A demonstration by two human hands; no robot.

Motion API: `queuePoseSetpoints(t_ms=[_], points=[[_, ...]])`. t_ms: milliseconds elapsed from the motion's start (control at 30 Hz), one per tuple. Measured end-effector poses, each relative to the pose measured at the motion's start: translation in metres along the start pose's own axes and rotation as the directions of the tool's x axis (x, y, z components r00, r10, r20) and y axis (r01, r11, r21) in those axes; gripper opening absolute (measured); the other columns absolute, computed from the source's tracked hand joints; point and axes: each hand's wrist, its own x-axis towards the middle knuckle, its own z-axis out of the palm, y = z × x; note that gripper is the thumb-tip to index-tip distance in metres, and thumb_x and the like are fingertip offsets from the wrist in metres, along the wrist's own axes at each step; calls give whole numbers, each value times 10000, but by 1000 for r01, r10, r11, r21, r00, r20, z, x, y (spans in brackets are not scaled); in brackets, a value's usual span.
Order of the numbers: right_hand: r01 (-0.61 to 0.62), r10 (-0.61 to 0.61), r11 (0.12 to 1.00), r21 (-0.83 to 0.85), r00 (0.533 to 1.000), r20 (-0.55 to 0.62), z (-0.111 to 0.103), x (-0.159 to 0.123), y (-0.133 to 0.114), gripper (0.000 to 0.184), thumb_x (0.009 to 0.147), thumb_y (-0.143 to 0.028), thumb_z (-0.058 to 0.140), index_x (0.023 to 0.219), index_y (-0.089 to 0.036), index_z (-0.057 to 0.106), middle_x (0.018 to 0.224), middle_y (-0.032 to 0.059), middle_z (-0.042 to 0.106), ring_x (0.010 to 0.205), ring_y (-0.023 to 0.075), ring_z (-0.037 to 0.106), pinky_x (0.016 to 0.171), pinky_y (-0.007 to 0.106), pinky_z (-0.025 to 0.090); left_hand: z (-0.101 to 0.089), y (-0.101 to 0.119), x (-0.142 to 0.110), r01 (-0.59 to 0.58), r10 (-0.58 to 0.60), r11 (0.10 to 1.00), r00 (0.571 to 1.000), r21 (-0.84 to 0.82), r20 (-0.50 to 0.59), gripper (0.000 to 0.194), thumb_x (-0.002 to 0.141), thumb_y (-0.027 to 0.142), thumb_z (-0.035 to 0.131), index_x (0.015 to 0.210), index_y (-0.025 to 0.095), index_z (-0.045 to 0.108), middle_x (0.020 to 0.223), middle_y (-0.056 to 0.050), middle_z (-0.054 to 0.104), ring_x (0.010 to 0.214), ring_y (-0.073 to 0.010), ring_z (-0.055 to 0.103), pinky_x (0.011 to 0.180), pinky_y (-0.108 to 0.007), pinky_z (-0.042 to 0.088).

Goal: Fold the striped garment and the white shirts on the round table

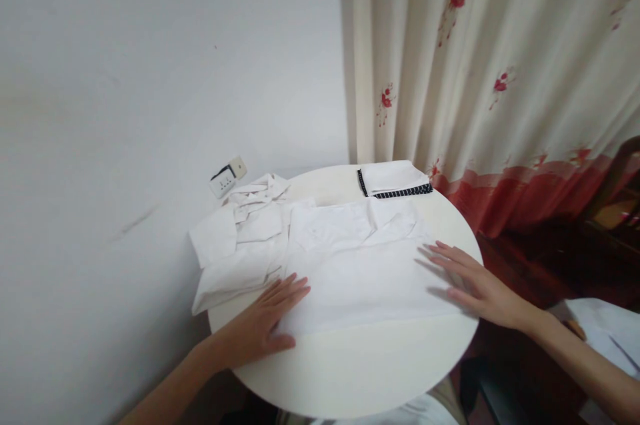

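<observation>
A white garment (370, 285), partly folded with a straight lower edge, lies spread across a round table (380, 368). My left hand (273, 318) rests at its left edge, fingers stretched out and apart. At the opposite edge is my right hand (463, 278), its fingers spread flat over or just above the fabric; contact there cannot be told. Neither hand grips anything. Left of the garment lies a rumpled white shirt (240, 272) with flaps and folds, hanging a little past the table's rim. Toward the back right sits a folded white cloth (395, 177) with black-and-white trim.
A pale wall (165, 98) with a power socket (223, 182) stands close on the left. Behind the table hangs a cream curtain (425, 58) with red flowers. White fabric (600, 332) and a dark wooden piece of furniture (613, 195) are at the right.
</observation>
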Motion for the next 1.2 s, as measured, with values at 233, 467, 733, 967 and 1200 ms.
queuePoseSetpoints(t_ms=[233,467,733,967,1200], points=[[179,-189,976,-128,979,-73,4,-26,4,216,939,-232,623,1138,-241,707,1105,83,714,1074,228,649,1011,468,492,2,-14,-13,-92,115,988,973,123,-198,559,928,72,466,1435,292,545,1340,-20,673,1217,-181,645,1067,-334,508],[185,-188,981,-55,981,-43,-32,-23,-35,145,941,-185,581,1028,-218,692,962,79,696,933,224,640,923,422,494,-47,5,-22,35,-24,997,990,75,-142,412,849,97,581,1175,299,731,1156,-17,758,1092,-210,698,1033,-354,527],[-236,243,962,135,969,-39,-16,13,-5,279,954,-421,554,1034,-204,711,1021,97,728,932,242,677,865,372,527,-59,-6,-4,350,-373,869,928,-349,1,372,912,471,584,1205,278,706,1209,-44,733,1033,-239,703,910,-339,556],[-713,734,679,173,654,-185,21,121,83,387,791,-240,677,1155,-106,677,968,144,740,872,254,699,797,344,520,-32,-84,94,728,-775,631,604,-266,-186,336,894,370,557,1149,164,629,955,-90,748,920,-258,701,834,-327,502],[-750,813,582,314,554,-182,30,163,100,497,612,-150,774,1096,-121,662,790,84,719,729,241,696,582,290,507,-9,-109,126,625,-756,655,524,-425,-394,366,826,292,613,1181,209,586,708,37,624,662,-175,634,704,-259,470]])
